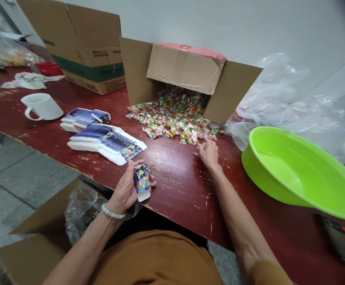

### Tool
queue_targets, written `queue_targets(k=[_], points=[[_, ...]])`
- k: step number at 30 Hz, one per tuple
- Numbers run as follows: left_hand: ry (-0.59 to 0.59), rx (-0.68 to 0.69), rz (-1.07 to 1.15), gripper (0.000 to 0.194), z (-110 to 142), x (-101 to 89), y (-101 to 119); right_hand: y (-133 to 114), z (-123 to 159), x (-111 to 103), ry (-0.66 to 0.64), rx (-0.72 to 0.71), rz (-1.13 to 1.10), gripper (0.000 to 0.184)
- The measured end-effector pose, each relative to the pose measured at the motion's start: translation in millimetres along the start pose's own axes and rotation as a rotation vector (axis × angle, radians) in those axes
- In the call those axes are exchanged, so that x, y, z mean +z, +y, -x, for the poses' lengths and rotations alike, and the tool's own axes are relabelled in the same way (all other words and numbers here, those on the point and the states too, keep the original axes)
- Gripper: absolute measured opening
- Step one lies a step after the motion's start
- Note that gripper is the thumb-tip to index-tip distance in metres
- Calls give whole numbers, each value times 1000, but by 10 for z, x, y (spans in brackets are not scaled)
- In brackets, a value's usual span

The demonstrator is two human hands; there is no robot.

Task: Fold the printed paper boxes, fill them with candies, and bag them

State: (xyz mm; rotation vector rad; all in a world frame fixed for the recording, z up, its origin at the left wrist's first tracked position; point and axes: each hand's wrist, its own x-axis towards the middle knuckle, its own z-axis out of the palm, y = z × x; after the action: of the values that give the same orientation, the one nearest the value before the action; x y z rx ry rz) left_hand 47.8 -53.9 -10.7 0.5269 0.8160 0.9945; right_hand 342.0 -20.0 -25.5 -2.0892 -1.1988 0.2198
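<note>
My left hand (128, 186), a beaded bracelet on its wrist, is closed around a small purple candy box (142, 177) with a cartoon figure and coloured balls printed on it. A white end flap sticks out at the box's lower end. Over the table, my right hand (209, 153) is at the near edge of a heap of small clear candy packets (172, 118). Its fingers are bent together, and what they pinch, if anything, is too small to make out. Flattened purple boxes (108, 141) lie stacked beyond my left hand, with another stack (84, 117) behind them.
The packets spill from a tipped cardboard carton (187, 67). A closed carton (92, 47) and white mug (42, 106) stand left. At right are a green basin (279, 170), plastic bags (291, 99) and a phone (340, 239). An open carton (41, 253) sits below the table edge (101, 183).
</note>
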Motion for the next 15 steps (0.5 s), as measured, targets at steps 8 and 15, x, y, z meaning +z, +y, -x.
queue_targets(k=[8, 15], points=[[82, 20, -132, 50, -76, -200, 183, 277, -346, -18, -34, 191, -124, 30], [228, 202, -100, 42, -77, -272, 287, -402, 729, 68, -439, 94, -773, 37]])
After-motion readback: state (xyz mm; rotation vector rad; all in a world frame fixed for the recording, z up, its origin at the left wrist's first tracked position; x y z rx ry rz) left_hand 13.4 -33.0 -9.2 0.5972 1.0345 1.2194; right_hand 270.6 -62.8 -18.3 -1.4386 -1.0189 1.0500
